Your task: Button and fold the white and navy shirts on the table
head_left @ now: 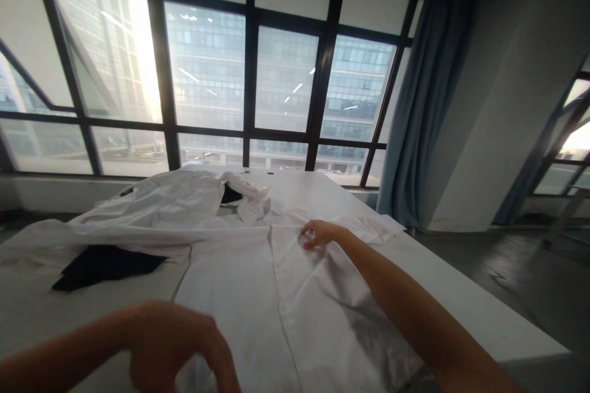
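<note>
A white garment (235, 295) lies spread over the table in front of me, a long seam running down it. My right hand (319, 234) reaches out to its far edge. The fingers there are loosely curled, with a gap between thumb and index finger, and the cloth creases just below them. At the bottom of the view, my left hand (177, 341) arches over the near left part of the same garment. Its thumb and index finger stand apart; their tips are cut off by the frame's edge, and the hand is slightly blurred.
More white clothes (170, 202) are heaped at the table's far left. A black piece of cloth (108, 265) shows between white layers on the left. The white table (465, 295) ends at the right above a grey floor. Windows and a blue curtain (424, 110) stand beyond.
</note>
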`<state>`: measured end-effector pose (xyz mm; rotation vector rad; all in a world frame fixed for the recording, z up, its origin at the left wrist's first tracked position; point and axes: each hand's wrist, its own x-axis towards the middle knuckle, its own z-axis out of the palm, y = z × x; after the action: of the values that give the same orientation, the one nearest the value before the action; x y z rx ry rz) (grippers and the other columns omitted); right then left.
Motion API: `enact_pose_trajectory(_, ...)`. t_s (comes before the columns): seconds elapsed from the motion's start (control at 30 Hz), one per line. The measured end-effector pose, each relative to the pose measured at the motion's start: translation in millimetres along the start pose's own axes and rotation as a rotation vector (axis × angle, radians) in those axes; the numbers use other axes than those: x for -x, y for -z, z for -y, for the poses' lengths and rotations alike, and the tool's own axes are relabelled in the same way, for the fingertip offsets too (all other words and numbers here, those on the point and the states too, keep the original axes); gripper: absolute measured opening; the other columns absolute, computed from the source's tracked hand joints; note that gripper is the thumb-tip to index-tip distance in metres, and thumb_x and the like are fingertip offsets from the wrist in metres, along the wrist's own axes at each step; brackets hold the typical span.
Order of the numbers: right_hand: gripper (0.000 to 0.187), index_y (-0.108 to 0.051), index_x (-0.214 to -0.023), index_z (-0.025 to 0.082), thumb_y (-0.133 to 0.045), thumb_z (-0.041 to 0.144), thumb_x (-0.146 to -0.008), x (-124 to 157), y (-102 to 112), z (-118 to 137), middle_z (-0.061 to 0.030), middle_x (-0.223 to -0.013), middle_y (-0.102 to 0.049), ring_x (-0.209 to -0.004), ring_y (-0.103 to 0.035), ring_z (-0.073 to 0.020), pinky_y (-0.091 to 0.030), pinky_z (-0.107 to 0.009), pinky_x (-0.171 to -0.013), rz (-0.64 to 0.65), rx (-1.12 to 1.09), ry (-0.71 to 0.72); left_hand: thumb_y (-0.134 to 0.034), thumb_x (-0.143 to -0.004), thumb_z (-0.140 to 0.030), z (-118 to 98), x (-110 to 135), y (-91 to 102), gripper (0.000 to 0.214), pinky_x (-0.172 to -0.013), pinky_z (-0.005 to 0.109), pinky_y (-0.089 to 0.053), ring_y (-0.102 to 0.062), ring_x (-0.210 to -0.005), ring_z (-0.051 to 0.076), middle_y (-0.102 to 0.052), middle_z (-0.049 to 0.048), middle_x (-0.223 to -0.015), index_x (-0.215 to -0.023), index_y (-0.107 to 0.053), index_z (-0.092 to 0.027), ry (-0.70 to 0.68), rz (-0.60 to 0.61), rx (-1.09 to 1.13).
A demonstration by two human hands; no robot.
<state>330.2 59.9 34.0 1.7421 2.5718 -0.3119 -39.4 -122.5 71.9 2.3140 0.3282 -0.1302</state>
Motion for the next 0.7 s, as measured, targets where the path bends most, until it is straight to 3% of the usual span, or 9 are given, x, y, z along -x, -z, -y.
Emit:
enact_pose_trajectory(0.07,0.061,-0.071,-0.112,0.019,-0.081,0.047,-0.058,-2,8,8,-0.0096,-0.112,-0.068,-0.097,-0.063,-0.0255,-0.047,-0.028,-0.081,0.057,0.046,-0.026,-0.052,-0.081,-0.067,20,-5,14.9,0.057,-0.087,0.036,-0.051,-0.068,-0.095,0.025,-0.074,0.0066,-0.100,-0.110,-0.070,-0.021,0.134,-0.211,-0.015)
enact_pose_trajectory(0.13,0.062,-0.073,-0.104,0.019,-0.082,0.053,-0.053,-3,17,14,-0.0074,-0.103,-0.071,-0.091,-0.064,-0.0238,-0.047,-0.027,-0.076,0.161,0.088,-0.065,-0.050,-0.083,-0.066,45,-12,28.6,0.060,-0.091,0.037,-0.049,-0.064,-0.104,0.027,-0.071,0.0089,-0.110,-0.116,-0.066,-0.019,0.257,-0.416,-0.094)
enact_pose_trajectory(0.17,0.061,-0.074,-0.101,0.018,-0.080,0.057,-0.054,-3,21,17,-0.0068,-0.098,-0.072,-0.087,-0.065,-0.0227,-0.047,-0.026,-0.073,0.224,0.103,-0.092,-0.053,-0.081,-0.066,56,-14,33.1,0.064,-0.095,0.039,-0.047,-0.059,-0.114,0.030,-0.067,0.0113,-0.120,-0.122,-0.063,-0.018,0.299,-0.466,-0.132)
enact_pose_trajectory(0.23,0.056,-0.075,-0.096,0.017,-0.073,0.062,-0.063,-4,28,19,-0.0075,-0.091,-0.072,-0.082,-0.065,-0.0214,-0.046,-0.026,-0.070,0.280,0.142,-0.129,-0.062,-0.072,-0.067,72,-13,37.0,0.081,-0.105,0.046,-0.037,-0.042,-0.132,0.036,-0.049,0.0159,-0.142,-0.135,-0.052,-0.017,0.380,-0.427,-0.228)
enact_pose_trajectory(0.33,0.043,-0.075,-0.095,0.016,-0.060,0.054,-0.082,-8,31,16,-0.0097,-0.093,-0.073,-0.083,-0.066,-0.0211,-0.045,-0.026,-0.070,0.107,0.198,-0.103,-0.070,-0.061,-0.067,78,-4,39.5,0.098,-0.111,0.049,-0.028,-0.028,-0.140,0.037,-0.028,0.0149,-0.155,-0.144,-0.042,-0.022,0.464,-0.222,-0.401)
enact_pose_trajectory(0.4,0.035,-0.075,-0.097,0.018,-0.055,0.046,-0.088,-14,27,16,-0.0093,-0.097,-0.073,-0.087,-0.066,-0.0207,-0.045,-0.026,-0.071,-0.011,0.192,-0.065,-0.070,-0.064,-0.063,75,-2,48.3,0.081,-0.107,0.045,-0.036,-0.044,-0.132,0.033,-0.044,0.0104,-0.147,-0.135,-0.052,-0.028,0.473,-0.156,-0.438)
enact_pose_trajectory(0.5,0.032,-0.071,-0.108,0.020,-0.054,0.040,-0.089,-30,19,22,-0.0086,-0.105,-0.072,-0.093,-0.065,-0.0207,-0.045,-0.026,-0.075,-0.080,0.144,-0.060,-0.055,-0.084,-0.048,80,-19,77.0,0.034,-0.090,0.035,-0.049,-0.066,-0.099,0.025,-0.071,0.0059,-0.110,-0.106,-0.070,-0.026,0.564,-0.364,-0.528)
enact_pose_trajectory(0.6,0.049,-0.053,-0.134,0.025,-0.058,0.036,-0.087,-50,12,38,-0.0071,-0.110,-0.070,-0.098,-0.064,-0.0209,-0.046,-0.027,-0.079,-0.192,0.098,-0.057,-0.051,-0.089,-0.033,108,-53,111.6,0.026,-0.086,0.032,-0.048,-0.066,-0.096,0.024,-0.072,0.0084,-0.103,-0.103,-0.070,-0.022,0.627,-0.682,-0.676)
enact_pose_trajectory(0.7,0.057,-0.045,-0.141,0.029,-0.058,0.033,-0.085,-71,11,55,-0.0051,-0.103,-0.072,-0.096,-0.065,-0.0214,-0.046,-0.028,-0.078,-0.249,0.088,0.019,-0.059,-0.084,-0.031,144,-84,136.6,0.032,-0.086,0.031,-0.048,-0.065,-0.099,0.025,-0.070,0.0104,-0.109,-0.114,-0.066,-0.021,0.640,-0.803,-0.688)
